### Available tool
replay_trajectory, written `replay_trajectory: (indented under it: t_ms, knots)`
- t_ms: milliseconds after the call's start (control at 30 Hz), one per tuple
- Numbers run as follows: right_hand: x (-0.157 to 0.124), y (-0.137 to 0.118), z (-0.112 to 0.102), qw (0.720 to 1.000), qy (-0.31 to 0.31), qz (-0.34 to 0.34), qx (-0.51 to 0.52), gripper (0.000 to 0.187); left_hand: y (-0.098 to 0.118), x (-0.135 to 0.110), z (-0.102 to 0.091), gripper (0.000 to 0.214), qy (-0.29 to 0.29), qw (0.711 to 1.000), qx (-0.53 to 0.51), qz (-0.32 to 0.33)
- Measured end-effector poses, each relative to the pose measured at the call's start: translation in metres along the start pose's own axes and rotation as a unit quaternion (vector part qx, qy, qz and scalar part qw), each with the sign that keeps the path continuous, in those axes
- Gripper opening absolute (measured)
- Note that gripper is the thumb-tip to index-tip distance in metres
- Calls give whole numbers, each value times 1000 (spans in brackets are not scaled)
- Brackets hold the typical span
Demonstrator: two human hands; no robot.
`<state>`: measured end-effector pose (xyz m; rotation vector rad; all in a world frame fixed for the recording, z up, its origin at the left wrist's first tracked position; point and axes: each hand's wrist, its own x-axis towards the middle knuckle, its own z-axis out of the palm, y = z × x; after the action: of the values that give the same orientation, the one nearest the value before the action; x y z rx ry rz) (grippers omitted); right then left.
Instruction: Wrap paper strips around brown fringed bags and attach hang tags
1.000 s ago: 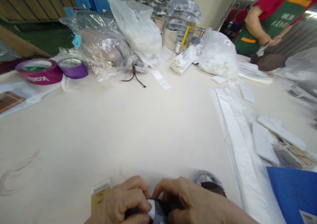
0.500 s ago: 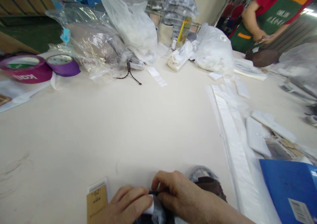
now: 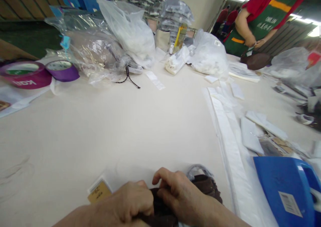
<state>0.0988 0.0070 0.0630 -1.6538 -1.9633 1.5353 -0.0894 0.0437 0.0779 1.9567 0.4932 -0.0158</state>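
At the bottom middle, my left hand is closed on a dark brown fabric piece, its fingertips mostly hidden. My right hand pinches the same fabric from the other side, with the index finger bent above it. A tan price tag in a clear edge lies just left of my left hand, partly covered by it. Beyond my right wrist is another dark brown fabric item with clear plastic at its far side. The lower part of the held piece runs out of view.
Purple tape rolls stand at the left. Stuffed clear bags and white bags line the back. Flat plastic sleeves run along the right, beside a blue plastic holder. A co-worker in a green apron stands at the far right.
My left hand has turned and curled further round the brown fabric; the white piece by its fingers is out of sight. The price tag has tilted and is more covered. The view has shifted slightly.
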Motion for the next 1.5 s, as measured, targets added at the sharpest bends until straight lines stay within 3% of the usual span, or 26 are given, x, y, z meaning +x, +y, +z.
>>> replay_trajectory:
  t_ms: [100, 167, 367, 600, 733, 800, 867, 1000, 1100, 1233, 1367, 1433, 1500]
  knots:
    - [-2, 2, -2, 1000, 16, 2, -9, 31, -1, 11, -4, 16, -48, 991, -81, -99]
    - [0, 5, -4, 999, 37, 6, -12, 28, -3, 21, -7, 17, -41, 992, -33, -113]
    - [13, 25, -11, 985, 166, 5, 44, 17, 2, 47, -20, 10, 52, 986, 148, -49]
    - [19, 35, -12, 972, 206, 0, 114, 16, 7, 60, 13, 16, 175, 943, 256, -125]
    - [26, 38, -12, 971, 228, 12, 66, 17, -3, 71, 11, 18, 182, 925, 282, -181]
    - [31, 39, -13, 973, 226, 18, 42, 18, -6, 76, 6, 11, 177, 922, 285, -192]
    - [32, 37, -16, 973, 230, 19, 21, 17, -4, 79, 3, 18, 179, 917, 302, -188]
    - [0, 19, -23, 960, 275, -15, -58, 21, -2, 78, 12, 25, 211, 894, 356, -172]
    - [-43, 9, -7, 922, 335, -78, -177, 29, -6, 79, 19, 20, 232, 881, 383, -153]
    - [-70, 20, 42, 883, 349, -108, -296, 41, -5, 83, 21, 15, 246, 869, 412, -123]
    - [-65, 37, 67, 887, 333, -103, -302, 48, 18, 68, 31, 20, 274, 850, 440, -92]
    - [-64, 38, 62, 902, 316, -102, -274, 47, 31, 51, 47, 22, 278, 854, 434, -78]
    - [-66, 37, 54, 919, 301, -104, -233, 45, 39, 35, 69, 23, 262, 876, 397, -80]
